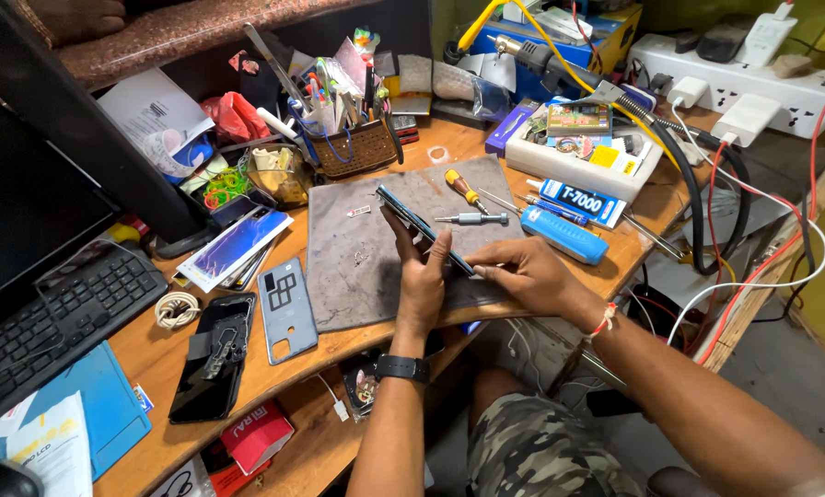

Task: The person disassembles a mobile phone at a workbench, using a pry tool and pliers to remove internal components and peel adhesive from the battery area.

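My left hand (422,276) grips a slim smartphone (412,219) on its edge, tilted, above a grey work mat (357,267). A black watch sits on that wrist. My right hand (528,274) pinches the phone's lower end, with a thin metal tool tip between the fingers; a red and white thread is tied on that wrist. On the mat beyond the phone lie a silver screwdriver (472,218) and a yellow-handled screwdriver (463,187).
A grey-blue phone back cover (286,308) and a black phone with parts (212,354) lie left on the wooden desk. A keyboard (58,317), monitor, pen basket (355,147), glue tube (583,201), blue tool (564,235), hot-air handle (541,60), power strips and cables crowd the edges.
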